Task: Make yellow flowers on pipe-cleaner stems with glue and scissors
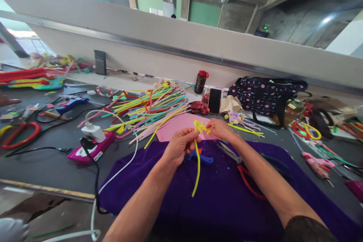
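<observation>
My left hand (pixel 179 144) pinches a yellow pipe-cleaner flower (pixel 199 125) just under its head, and the long stem (pixel 197 176) hangs down, slightly curved. From the other side, the closed fingers of my right hand (pixel 220 128) grip the flower's right edge; the fingertips are partly hidden. Both hands are above a purple cloth (pixel 176 200) and the near edge of a pink sheet (pixel 167 130). Beneath them lies a blue tool (pixel 206 159). Scissors with red handles (pixel 246 179) rest on the cloth, partly under my right forearm.
Many coloured pipe cleaners (pixel 161 102) are heaped behind my left hand. A magenta power strip (pixel 87 149) with cables lies left, a pink glue gun (pixel 317 163) right. A bottle (pixel 200 82), phone (pixel 214 101) and patterned bag (pixel 261 94) line the back. Another person's hand (pixel 8 101) shows far left.
</observation>
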### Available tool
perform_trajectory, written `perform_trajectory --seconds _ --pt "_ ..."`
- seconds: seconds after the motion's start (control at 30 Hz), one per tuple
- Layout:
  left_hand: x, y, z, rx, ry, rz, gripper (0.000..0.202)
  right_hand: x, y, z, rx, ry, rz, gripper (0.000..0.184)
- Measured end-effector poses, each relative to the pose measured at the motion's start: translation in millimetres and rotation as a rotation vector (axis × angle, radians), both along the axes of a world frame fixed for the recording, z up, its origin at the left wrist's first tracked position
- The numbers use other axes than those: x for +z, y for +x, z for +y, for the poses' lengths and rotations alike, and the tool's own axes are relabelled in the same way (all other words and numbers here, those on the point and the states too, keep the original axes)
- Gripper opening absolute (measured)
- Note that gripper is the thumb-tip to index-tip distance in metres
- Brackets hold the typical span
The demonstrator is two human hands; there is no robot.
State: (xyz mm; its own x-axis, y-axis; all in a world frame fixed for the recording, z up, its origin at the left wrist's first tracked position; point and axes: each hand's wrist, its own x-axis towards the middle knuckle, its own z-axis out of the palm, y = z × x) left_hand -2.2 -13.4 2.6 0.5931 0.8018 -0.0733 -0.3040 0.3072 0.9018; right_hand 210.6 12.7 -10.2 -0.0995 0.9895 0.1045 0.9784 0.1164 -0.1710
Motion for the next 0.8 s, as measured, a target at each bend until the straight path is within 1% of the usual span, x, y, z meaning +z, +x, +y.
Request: perform_trajectory --seconds 0.2,0.37,0.5,0.63,0.8 --pt "-0.7 -1 0 0.016 -0.015 -0.003 0.023 1.8 -10 5 0.012 -0.039 -0.063 0.025" --pt "0.0 -1 0 0.011 -0.007 -0.017 0.022 -7.1 -22 10 0.008 -0.060 -0.077 0.025" --pt "0.2 -1 0 0.011 0.001 -0.014 0.024 -12.9 -25 15 -0.023 -0.064 -0.045 0.020" --pt "1.0 -1 0 0.010 -0.002 0.003 0.025 -8.5 -21 16 -0.067 -0.032 0.063 0.016" --pt "2.2 -1 -2 0.009 0.002 -0.006 0.026 3.1 -10 7 -0.073 0.049 0.324 0.015"
